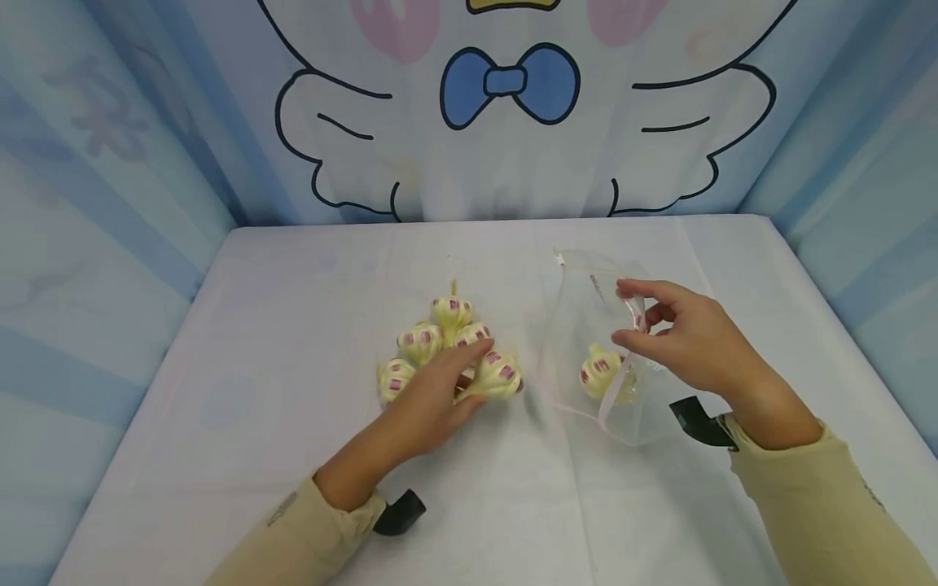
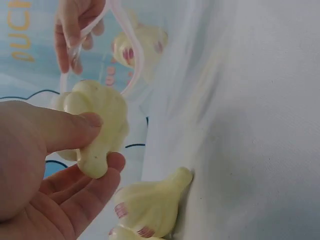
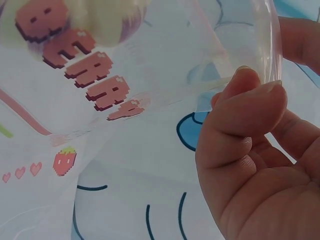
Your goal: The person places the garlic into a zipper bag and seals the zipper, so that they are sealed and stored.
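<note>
My left hand [image 1: 432, 407] pinches a pale yellow garlic bulb [image 1: 500, 376] with purple-red patches; in the left wrist view this bulb [image 2: 107, 112] sits between thumb and fingers, off the table. Several like bulbs [image 1: 421, 342] lie grouped beside and beyond that hand. To the right stands a clear plastic bag [image 1: 575, 321], its edge pinched by my right hand [image 1: 696, 338]. One garlic bulb [image 1: 599, 371] is inside the bag. From the right wrist, red lettering and small strawberry prints show on the bag [image 3: 160, 60], whose pink-edged mouth [image 2: 131, 37] gapes towards the left hand.
A white cloth covers the table [image 1: 242, 325]. Behind it hangs a curtain [image 1: 506, 163] with a cartoon figure and blue bow, and blue patterned curtains [image 1: 95, 244] flank both sides. Dark straps [image 1: 399, 513] extend from both cuffs.
</note>
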The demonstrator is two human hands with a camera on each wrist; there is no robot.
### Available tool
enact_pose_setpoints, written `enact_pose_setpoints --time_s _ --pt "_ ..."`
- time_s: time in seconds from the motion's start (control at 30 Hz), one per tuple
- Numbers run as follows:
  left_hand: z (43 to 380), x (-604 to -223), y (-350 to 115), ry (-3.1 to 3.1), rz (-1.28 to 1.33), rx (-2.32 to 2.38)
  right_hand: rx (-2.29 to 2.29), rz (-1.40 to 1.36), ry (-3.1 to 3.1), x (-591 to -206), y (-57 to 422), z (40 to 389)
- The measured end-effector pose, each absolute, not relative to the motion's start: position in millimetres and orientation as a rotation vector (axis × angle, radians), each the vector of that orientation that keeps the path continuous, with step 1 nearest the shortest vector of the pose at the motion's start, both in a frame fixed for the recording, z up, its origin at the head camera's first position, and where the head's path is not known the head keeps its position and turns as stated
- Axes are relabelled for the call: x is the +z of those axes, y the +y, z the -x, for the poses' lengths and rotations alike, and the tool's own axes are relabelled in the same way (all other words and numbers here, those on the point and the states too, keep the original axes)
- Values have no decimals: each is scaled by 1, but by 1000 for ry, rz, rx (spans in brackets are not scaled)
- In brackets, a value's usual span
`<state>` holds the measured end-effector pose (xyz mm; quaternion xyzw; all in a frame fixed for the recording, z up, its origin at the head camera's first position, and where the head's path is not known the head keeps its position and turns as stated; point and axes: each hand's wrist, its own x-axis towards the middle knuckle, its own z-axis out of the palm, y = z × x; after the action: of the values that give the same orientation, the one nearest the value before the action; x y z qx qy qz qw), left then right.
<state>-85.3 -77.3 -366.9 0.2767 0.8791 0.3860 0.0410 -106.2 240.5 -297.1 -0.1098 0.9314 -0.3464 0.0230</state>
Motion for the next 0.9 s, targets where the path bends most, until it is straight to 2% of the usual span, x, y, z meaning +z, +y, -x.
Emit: enact_pose_setpoints --time_s 0.53,0.9 --pt "90 -356 -54 2759 -941 1430 -1026 338 2917 -297 239 107" --pt "95 -350 -37 2672 -993 1380 -1037 367 2921 -297 238 107"
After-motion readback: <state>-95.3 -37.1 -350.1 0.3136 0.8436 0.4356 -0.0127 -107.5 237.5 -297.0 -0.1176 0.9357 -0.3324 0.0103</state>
